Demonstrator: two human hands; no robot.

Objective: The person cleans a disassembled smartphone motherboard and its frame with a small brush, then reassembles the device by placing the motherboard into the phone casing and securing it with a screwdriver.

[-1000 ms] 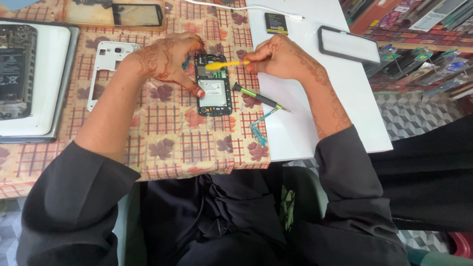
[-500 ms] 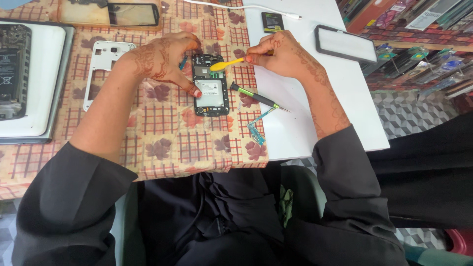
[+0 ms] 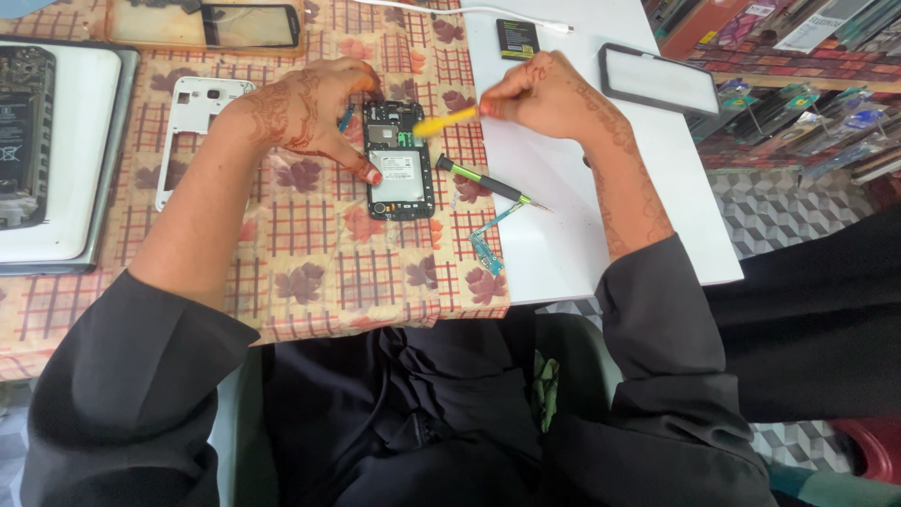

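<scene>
Head view, looking down at a table with a checked floral cloth (image 3: 310,282). Opened smartphone (image 3: 399,160), back cover off, lies flat on the cloth near its right edge, circuit board and silver battery exposed. Left hand (image 3: 305,108) rests on the phone's left side, fingers curled, thumb pressed on the left edge; a small blue tool seems tucked under the fingers, unclear. Right hand (image 3: 544,94) pinches a yellow plastic pry tool (image 3: 443,120), tip touching the phone's upper right part. Black-and-green screwdriver (image 3: 488,183) lies just right of the phone, across the cloth edge onto the white board (image 3: 582,235). Teal flex-cable part (image 3: 488,246) below it. White phone frame (image 3: 192,117) left of the left hand. Dark screen panel (image 3: 662,89) and small black battery (image 3: 518,39) on the white board, well apart from the phone.
</scene>
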